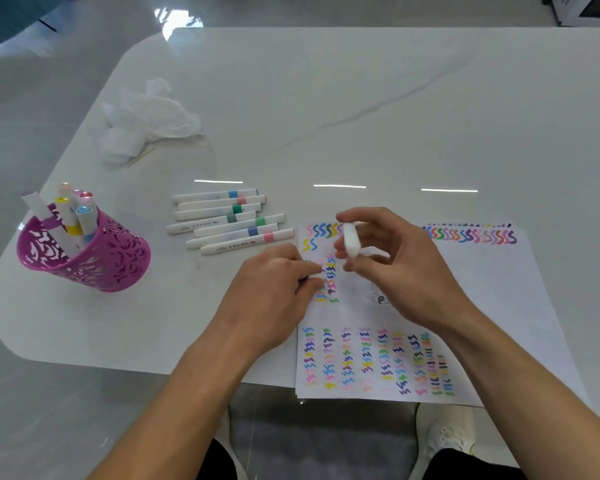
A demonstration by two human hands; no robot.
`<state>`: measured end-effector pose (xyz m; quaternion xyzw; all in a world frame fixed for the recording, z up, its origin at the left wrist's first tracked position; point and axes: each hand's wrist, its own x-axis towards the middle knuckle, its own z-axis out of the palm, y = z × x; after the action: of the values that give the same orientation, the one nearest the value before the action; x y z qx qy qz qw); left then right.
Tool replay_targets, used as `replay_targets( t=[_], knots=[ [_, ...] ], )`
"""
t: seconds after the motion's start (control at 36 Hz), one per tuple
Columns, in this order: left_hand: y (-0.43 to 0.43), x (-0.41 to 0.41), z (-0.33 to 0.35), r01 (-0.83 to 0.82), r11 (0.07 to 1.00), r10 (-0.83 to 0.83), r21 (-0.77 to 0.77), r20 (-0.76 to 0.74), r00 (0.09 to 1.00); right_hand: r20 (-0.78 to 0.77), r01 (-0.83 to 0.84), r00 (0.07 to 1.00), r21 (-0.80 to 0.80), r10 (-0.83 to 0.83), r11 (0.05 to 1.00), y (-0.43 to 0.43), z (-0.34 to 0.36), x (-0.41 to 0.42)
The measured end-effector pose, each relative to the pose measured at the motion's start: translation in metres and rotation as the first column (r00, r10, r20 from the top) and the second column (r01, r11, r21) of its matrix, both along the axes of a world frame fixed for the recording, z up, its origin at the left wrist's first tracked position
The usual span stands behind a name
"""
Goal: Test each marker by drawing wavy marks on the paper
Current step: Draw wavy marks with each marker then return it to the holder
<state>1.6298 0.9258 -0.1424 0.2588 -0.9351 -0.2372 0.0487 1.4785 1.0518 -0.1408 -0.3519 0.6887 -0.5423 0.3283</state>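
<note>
A white sheet of paper [465,306] lies at the table's front right, covered with rows of coloured wavy marks. Above its upper left part my right hand [402,268] grips a white marker [350,240] between thumb and fingers, the barrel standing nearly upright; its tip is hidden. My left hand [278,289] rests with curled fingers at the paper's left edge. It pinches a small dark piece [304,279], apparently the marker's cap, mostly hidden by the fingers.
Several capped white markers [229,220] lie side by side on the table left of the paper. A purple cut-out pen holder [94,261] with more markers stands at the front left. Crumpled white tissue [146,116] lies behind. More marked sheets [471,233] lie under the paper.
</note>
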Motion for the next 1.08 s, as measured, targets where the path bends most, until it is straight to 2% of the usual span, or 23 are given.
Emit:
replay_targets(
  t=[0.14,0.22,0.31,0.58,1.08],
  knots=[
    [0.003,0.000,0.002,0.006,0.998,-0.007,0.059,0.016,1.000,-0.105,0.008,0.994,0.011,-0.006,1.000,-0.002,-0.006,0.005],
    [0.002,0.001,0.002,-0.003,0.997,0.001,0.083,0.019,1.000,-0.108,0.054,0.993,0.017,-0.052,0.998,-0.005,-0.010,0.009],
    [-0.001,0.004,0.004,0.013,0.999,-0.013,0.044,0.000,1.000,-0.077,0.064,0.995,0.021,-0.062,0.998,-0.007,-0.013,0.010],
    [-0.003,0.007,-0.002,0.067,0.998,-0.066,-0.009,0.040,0.997,-0.113,0.153,0.983,0.073,-0.144,0.986,-0.008,-0.023,0.010],
    [-0.003,0.003,0.000,0.104,0.993,-0.100,-0.054,0.074,0.992,-0.137,0.133,0.983,0.082,-0.121,0.988,-0.009,-0.027,0.009]
  ],
)
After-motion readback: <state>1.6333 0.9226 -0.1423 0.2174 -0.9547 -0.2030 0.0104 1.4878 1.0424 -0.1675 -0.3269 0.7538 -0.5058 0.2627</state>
